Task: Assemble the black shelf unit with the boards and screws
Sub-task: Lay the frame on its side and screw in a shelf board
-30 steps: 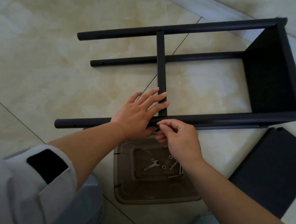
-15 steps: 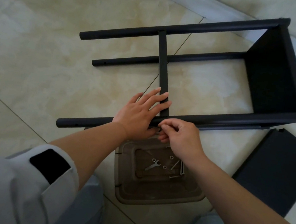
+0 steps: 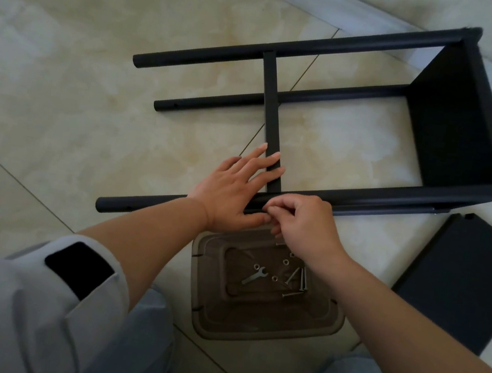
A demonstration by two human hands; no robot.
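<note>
The black shelf frame (image 3: 335,46) lies on its side on the tiled floor, a black board (image 3: 453,119) fixed at its right end. A narrow black board (image 3: 270,102) stands edge-on between the near and far poles. My left hand (image 3: 234,191) lies flat, fingers spread, over that board's near end and the near pole (image 3: 393,198). My right hand (image 3: 305,222) pinches something small against the near pole's front side; the item is hidden by my fingers. A loose black board (image 3: 464,277) lies on the floor at right.
A brown plastic lid (image 3: 267,323) lies between my knees, holding a small wrench (image 3: 253,275), several screws (image 3: 301,279) and nuts. A pale wall base (image 3: 324,5) runs along the far side. My knees are at the bottom edge.
My right fingers have shifted slightly left along the near pole, closer to my left thumb. My left hand stays flat on the board and pole.
</note>
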